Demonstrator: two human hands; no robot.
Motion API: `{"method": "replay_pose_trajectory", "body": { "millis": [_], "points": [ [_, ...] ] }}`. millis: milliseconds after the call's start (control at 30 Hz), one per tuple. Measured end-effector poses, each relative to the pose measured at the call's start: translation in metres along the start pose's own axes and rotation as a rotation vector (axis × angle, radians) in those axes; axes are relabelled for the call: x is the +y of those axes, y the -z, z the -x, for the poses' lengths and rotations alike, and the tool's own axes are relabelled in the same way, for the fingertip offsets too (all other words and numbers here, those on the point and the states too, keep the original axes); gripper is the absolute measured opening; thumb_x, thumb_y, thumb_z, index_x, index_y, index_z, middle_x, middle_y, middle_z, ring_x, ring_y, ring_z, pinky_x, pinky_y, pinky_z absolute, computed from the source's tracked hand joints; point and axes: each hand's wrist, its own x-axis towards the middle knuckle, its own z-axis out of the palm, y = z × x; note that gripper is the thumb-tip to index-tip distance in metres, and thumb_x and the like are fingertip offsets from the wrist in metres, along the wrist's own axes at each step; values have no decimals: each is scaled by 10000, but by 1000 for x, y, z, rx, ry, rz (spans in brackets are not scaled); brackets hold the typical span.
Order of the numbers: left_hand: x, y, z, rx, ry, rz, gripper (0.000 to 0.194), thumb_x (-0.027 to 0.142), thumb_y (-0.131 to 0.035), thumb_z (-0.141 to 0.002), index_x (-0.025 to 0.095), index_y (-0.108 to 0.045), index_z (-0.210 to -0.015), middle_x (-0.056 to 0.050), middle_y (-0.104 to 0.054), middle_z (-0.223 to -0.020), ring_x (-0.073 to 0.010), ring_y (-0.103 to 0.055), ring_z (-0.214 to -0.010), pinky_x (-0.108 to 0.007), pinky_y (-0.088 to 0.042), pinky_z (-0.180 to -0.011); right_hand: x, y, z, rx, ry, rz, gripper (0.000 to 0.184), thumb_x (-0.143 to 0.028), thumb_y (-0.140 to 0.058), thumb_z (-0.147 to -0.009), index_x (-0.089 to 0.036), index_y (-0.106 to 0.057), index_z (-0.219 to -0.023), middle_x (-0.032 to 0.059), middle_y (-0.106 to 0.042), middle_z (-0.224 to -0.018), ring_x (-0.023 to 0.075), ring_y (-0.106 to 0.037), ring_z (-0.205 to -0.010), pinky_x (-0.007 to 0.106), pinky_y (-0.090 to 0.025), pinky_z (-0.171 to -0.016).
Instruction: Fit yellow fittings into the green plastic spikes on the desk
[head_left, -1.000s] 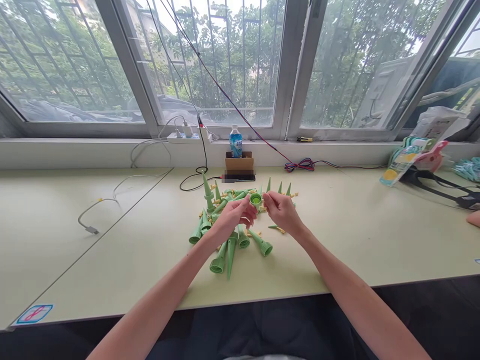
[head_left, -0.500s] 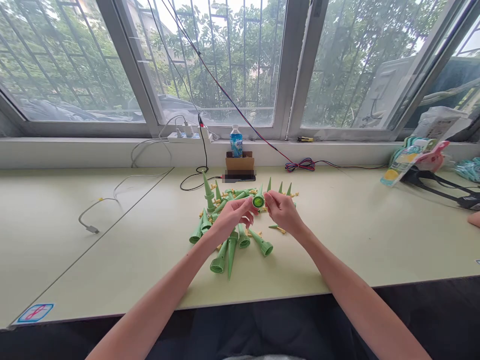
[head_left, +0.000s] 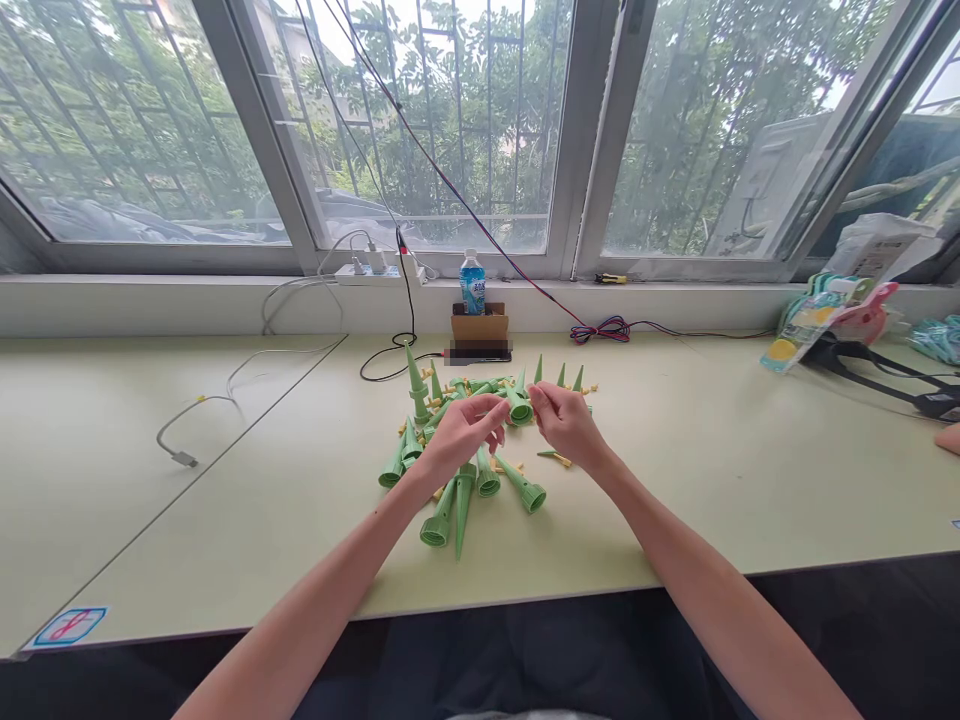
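Between my two hands is a green plastic watering spike (head_left: 520, 410), its ribbed round opening tilted down towards me. My left hand (head_left: 471, 428) is closed on its left side with thumb and fingers. My right hand (head_left: 562, 415) pinches at the spike's right side; what its fingertips hold is hidden. Below my hands lie more green spikes, one with its wide cap (head_left: 533, 497) towards me and another pointing at me (head_left: 463, 505). A small yellow valve with a green tip (head_left: 556, 457) lies under my right hand.
Several upright spikes (head_left: 416, 385) and yellow valves stand behind my hands. Farther back are a small cardboard box (head_left: 480, 328), a blue-labelled bottle (head_left: 472, 284) and coiled cable (head_left: 611, 328). A white cable (head_left: 232, 398) crosses the left tabletop. At right lies a black strap-like object (head_left: 877, 370).
The spike between my hands has tipped, so its opening now faces lower and its cap sits slightly further down. Both hands have stayed almost in place.
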Motion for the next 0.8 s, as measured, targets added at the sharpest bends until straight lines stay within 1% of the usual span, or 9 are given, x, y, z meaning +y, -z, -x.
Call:
{"method": "replay_pose_trajectory", "body": {
  "millis": [133, 300, 633, 800],
  "points": [
    [2, 0, 1, 0, -35, -52, 410, 544, -643, -814, 156, -682, -940, -9, -597, -630, -120, -542, -543, -253, -478, -535, 1, 0, -1, 1, -3, 8, 458, -533, -371, -966, -213, -373, -639, -32, -401, -510, 113, -362, -489, 251, -290, -490],
    [3, 0, 1, 20, -76, -90, 388, 512, -661, -810, 155, -688, -958, -4, -606, -621, -118, -541, -531, -244, -471, -524, 0, 0, -1, 6, 8, 27, 466, -525, -367, -969, -210, -369, -626, -33, -393, -515, 109, -351, -488, 255, -289, -498],
    [2, 0, 1, 35, -69, -109, 391, 492, -663, -811, 155, -688, -1007, -20, -633, -661, -124, -547, -536, -255, -477, -520, -5, 2, 1, -5, 4, 40, 483, -518, -355, -973, -210, -359, -601, -32, -381, -492, 111, -340, -480, 266, -287, -501],
    [-2, 0, 1, 52, -78, -88, 367, 464, -683, -806, 160, -687, -1012, -20, -649, -687, -115, -545, -529, -247, -469, -504, -4, 2, 0, 3, 12, 60, 477, -500, -357, -975, -209, -350, -598, -32, -376, -497, 111, -335, -482, 271, -275, -502]
  ]
}}
